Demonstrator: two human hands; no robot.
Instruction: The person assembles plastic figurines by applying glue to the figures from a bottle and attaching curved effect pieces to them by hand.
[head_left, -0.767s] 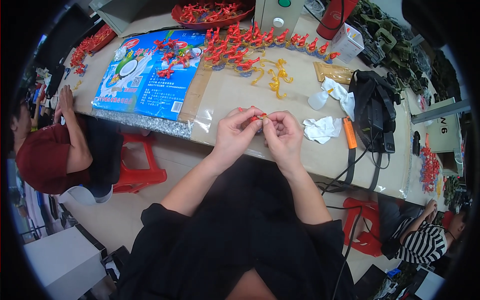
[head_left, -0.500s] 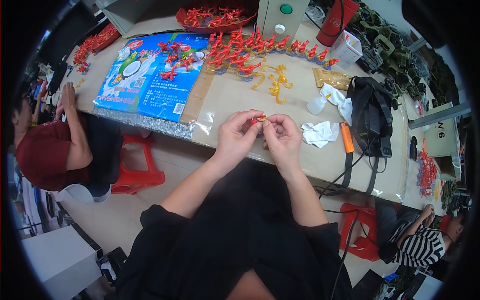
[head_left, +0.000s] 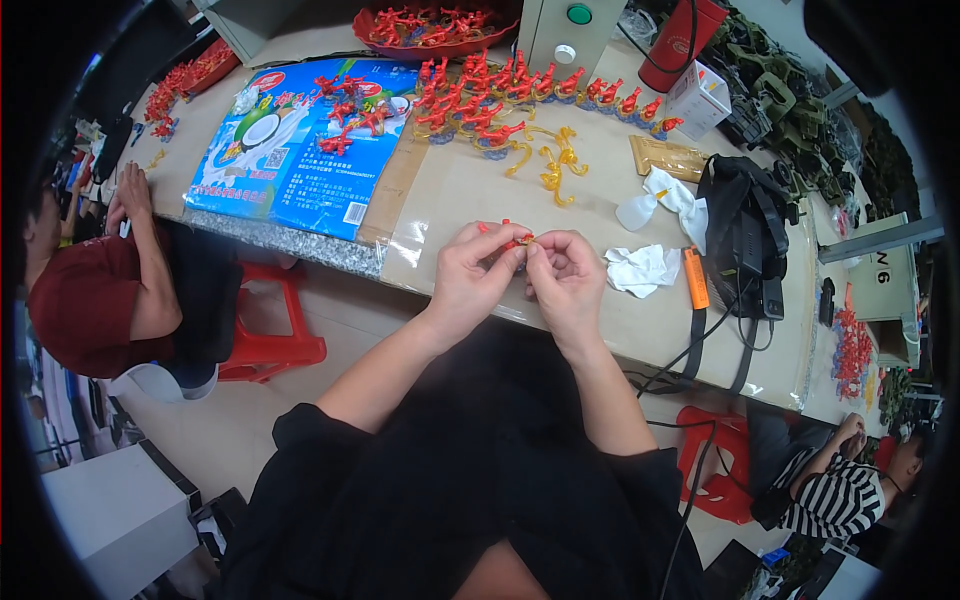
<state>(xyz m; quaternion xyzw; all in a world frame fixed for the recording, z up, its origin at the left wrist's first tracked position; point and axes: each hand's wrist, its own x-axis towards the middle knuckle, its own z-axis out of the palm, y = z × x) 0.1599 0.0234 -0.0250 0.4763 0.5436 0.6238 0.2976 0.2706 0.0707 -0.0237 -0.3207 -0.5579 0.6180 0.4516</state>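
Above the table's near edge, both my hands meet at a small red plastic figure (head_left: 514,242). My left hand (head_left: 466,285) is closed, pinching it between thumb and fingers. From the other side, the thumb and fingertips of my right hand (head_left: 566,290) also press on it. A bit of yellow shows at my fingertips, and the fingers cover most of the piece. Beyond my hands lie loose, curled, translucent yellow parts (head_left: 554,178). Further back, red figures (head_left: 490,108) with yellow parts and bluish bases stand in rows.
A flattened blue carton (head_left: 295,190) with more red figures lies left. Behind is a red tray (head_left: 375,42) of figures. To the right are crumpled tissue (head_left: 640,270), a small white bottle (head_left: 632,212), an orange lighter (head_left: 695,278) and a black bag (head_left: 735,205). Co-workers sit on both sides.
More of the red figure shows at my left fingertips than before. Both hands stay in nearly the same place, and the view has shifted slightly.
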